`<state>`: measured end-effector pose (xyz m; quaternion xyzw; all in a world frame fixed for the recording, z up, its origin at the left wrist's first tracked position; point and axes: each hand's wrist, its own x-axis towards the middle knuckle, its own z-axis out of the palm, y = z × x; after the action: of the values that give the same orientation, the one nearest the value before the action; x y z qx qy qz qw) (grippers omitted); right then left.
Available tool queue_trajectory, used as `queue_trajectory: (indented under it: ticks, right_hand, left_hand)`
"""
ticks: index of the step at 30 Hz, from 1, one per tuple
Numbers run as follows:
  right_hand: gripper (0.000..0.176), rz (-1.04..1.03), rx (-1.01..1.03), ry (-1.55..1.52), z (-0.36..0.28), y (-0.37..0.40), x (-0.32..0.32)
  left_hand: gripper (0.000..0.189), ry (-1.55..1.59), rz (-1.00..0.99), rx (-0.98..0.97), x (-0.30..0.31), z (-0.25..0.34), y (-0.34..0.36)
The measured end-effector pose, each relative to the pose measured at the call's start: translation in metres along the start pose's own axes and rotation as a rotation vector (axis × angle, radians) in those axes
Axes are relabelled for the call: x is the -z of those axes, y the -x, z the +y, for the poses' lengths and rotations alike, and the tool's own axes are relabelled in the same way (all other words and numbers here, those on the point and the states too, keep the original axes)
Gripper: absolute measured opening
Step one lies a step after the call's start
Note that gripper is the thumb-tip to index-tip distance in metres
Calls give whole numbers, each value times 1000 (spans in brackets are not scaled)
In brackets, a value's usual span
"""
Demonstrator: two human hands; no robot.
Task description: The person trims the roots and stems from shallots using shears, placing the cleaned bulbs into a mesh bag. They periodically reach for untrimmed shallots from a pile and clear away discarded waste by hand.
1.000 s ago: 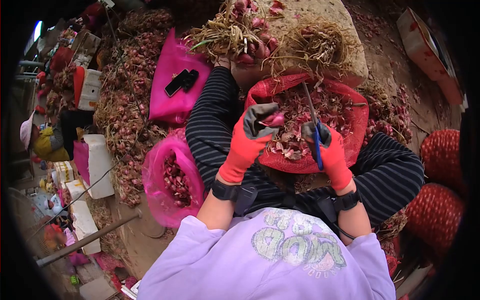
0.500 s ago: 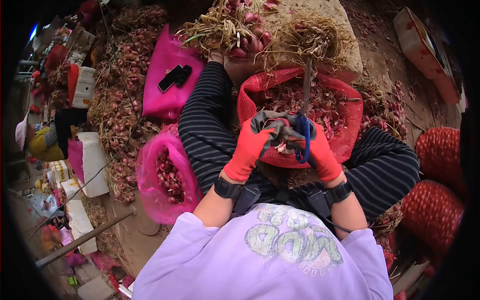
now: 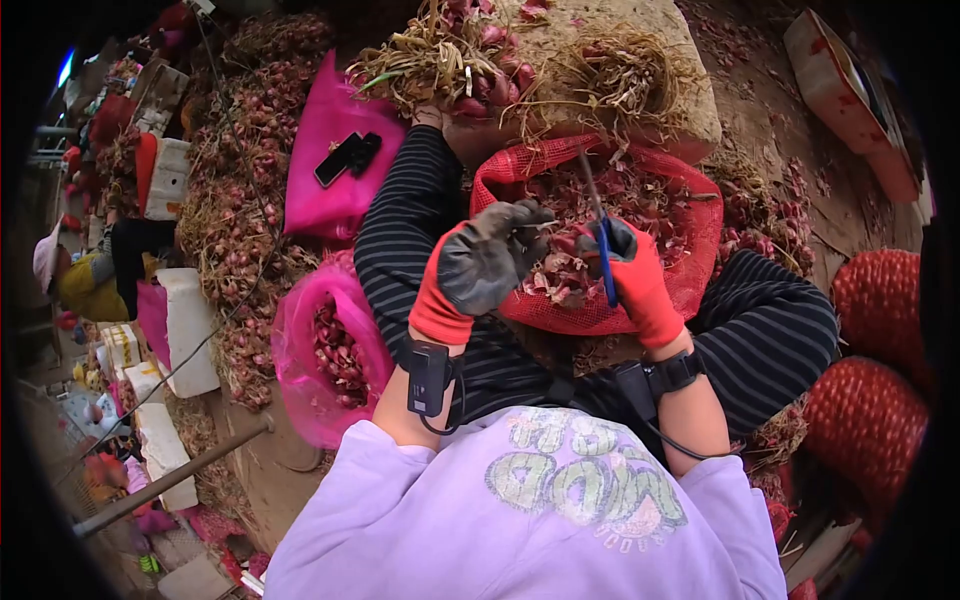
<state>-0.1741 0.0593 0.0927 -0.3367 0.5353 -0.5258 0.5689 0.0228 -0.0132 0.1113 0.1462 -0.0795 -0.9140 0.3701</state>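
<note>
Left hand: the gloved left hand [image 3: 485, 258] is curled, with a thin pale strip [image 3: 535, 225] pinched at its fingertips; what else it encloses cannot be told.
Right hand: the gloved right hand [image 3: 635, 275] grips the blue-handled scissors [image 3: 607, 262], blades pointing away from the body.
Gap between hands: narrow, peelings showing below.
Red net bag: the open bag [image 3: 700, 215] lies beneath and just beyond both hands, its far rim around the blade tips, its right rim beyond the right hand.
Legs: striped trousers [image 3: 410, 235] flank the bag, limiting room low on both sides.
Pink bag: this one [image 3: 292, 395], holding shallots, sits left of the left hand, past the leg.
Block: beyond the bag's far rim, the pale block [image 3: 570, 28] bears a shallot bunch [image 3: 490, 88] and dry stems [image 3: 635, 75].
Phone: on pink sheeting [image 3: 312, 120], ahead-left of the left hand, lies the phone [image 3: 338, 161].
Filled red sacks: far right of the right hand [image 3: 865, 430].
</note>
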Motion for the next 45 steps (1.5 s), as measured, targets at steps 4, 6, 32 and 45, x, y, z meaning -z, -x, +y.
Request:
queue_trajectory:
  ticks: [4, 6, 32, 45]
  right_hand:
    - [24, -4, -149, -395, -7, 2, 7]
    - [26, -45, -227, -514, -1, 0, 15]
    - [34, 50, 425, 1032, -42, 26, -6]
    - [36, -2, 338, 1092, -38, 30, -3]
  left_hand:
    - [24, -811, 116, -126, 16, 13, -13]
    - [39, -1474, 294, -388, 32, -2, -14]
    - [35, -1673, 278, -368, -14, 8, 15]
    - [29, -1694, 320, -430, -16, 9, 14]
